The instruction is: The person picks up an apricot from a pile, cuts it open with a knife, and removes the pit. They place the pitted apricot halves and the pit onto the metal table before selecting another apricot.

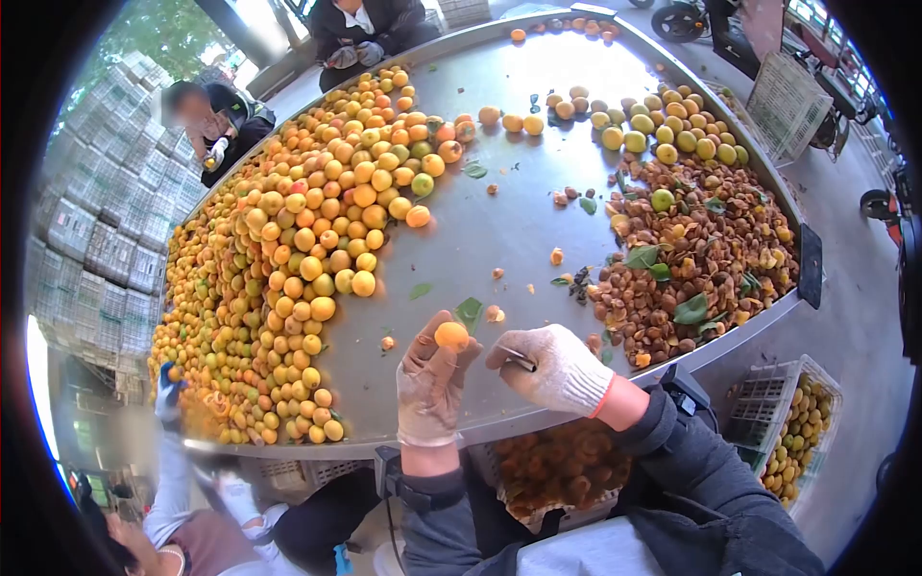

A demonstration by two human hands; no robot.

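Metal table (499,221) fills most of the view, rim curving round the far side. Left half: big heap of apricots (288,259), orange to yellow, running from the near edge up to the far rim. Right side: pile of pits (701,259) with leaves mixed in, a smaller batch of greener fruit (663,125) beyond it. Crate (792,422) of fruit sits on the floor at right, below the table edge; a bin (557,470) of brownish halves sits under the near edge between the forearms. Other people work at the far rim and lower left, hands well apart from these.

Left hand (429,384), gloved, forearm vertical, palm turned inward, fingers clamped on one apricot (451,335) at the fingertips, held just above the table near its front edge. Right hand (555,368), gloved, comes in from the right, wrist bent, fingers curled together around a small knife (519,359); blade points left toward the held apricot, just short of it
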